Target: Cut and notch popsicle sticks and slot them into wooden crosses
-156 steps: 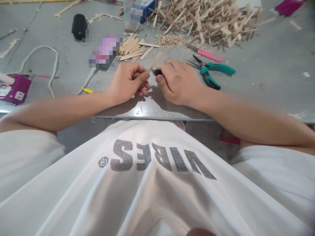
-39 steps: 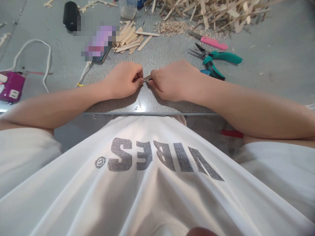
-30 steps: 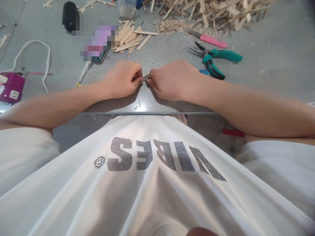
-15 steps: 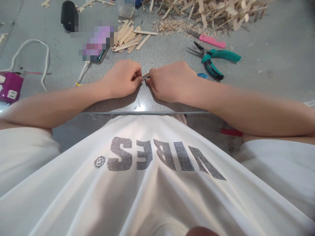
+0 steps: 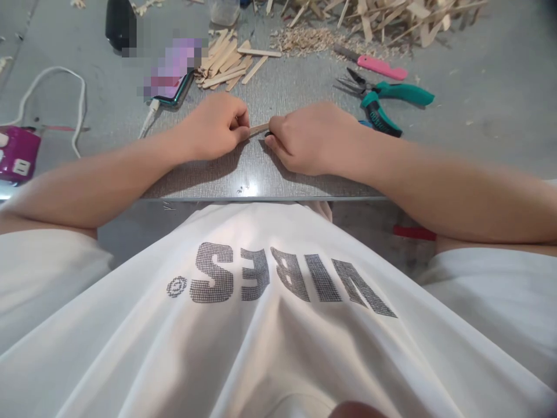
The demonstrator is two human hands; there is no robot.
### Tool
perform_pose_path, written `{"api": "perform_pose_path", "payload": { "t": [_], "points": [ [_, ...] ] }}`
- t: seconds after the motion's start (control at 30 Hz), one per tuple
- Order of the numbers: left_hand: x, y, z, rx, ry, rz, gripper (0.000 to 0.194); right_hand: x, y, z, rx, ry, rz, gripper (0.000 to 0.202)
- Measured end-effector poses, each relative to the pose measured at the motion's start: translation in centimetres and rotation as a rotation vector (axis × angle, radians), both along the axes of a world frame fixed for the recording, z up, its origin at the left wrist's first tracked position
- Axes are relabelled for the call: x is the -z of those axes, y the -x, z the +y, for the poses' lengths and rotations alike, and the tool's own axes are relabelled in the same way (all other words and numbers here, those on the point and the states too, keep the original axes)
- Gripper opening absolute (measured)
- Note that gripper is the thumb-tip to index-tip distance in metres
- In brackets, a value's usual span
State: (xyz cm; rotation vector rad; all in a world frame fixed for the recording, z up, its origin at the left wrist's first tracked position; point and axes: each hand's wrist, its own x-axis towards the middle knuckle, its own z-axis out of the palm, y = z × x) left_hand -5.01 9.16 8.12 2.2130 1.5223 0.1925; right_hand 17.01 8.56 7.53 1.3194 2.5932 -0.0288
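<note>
A thin wooden craft stick (image 5: 260, 128) spans the gap between my two hands, just above the table near its front edge. My left hand (image 5: 221, 126) is closed, pinching the stick's left end between thumb and fingers. My right hand (image 5: 311, 136) is closed too, with its curled fingers at the stick's right end. A small dark thing (image 5: 267, 134) with a thin tip pokes out by the right thumb; most of it is hidden in that hand. More craft sticks (image 5: 226, 61) lie in a loose pile beyond my hands.
Right of my hands lie teal-handled pliers (image 5: 376, 98) and a pink-handled knife (image 5: 383, 67). Wood shavings (image 5: 304, 40) and a heap of wooden pieces (image 5: 391, 20) are behind. To the left are a phone (image 5: 174, 75) on a white cable (image 5: 82, 110) and a purple box (image 5: 20, 154).
My hands have moved slightly apart and a little away from me, so more of the stick shows between them. The right fingers have shifted to the right.
</note>
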Motion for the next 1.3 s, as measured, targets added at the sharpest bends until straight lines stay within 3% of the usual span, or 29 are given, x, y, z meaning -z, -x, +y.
{"api": "perform_pose_path", "payload": {
  "t": [0.23,0.57,0.73,0.9,1.3],
  "points": [
    [0.9,-0.1,-0.1,0.022,-0.055,0.033,0.014,0.1,0.6,-0.3,0.043,-0.029,-0.049,0.086],
    [0.6,0.0,-0.8,0.051,-0.068,0.045,0.025,-0.1,0.4,0.1,-0.039,-0.019,-0.036,0.069],
    [1.0,0.0,-0.6,0.069,-0.091,0.091,0.019,0.1,0.3,0.0,-0.013,-0.028,-0.001,0.082],
    [0.2,-0.2,-1.4,0.095,-0.077,0.125,0.026,0.3,0.4,-0.1,0.004,-0.017,0.011,0.087],
    [0.3,0.0,-1.3,0.078,-0.071,0.109,0.026,0.1,1.2,0.0,0.003,-0.013,-0.001,0.057]
  ]
}}
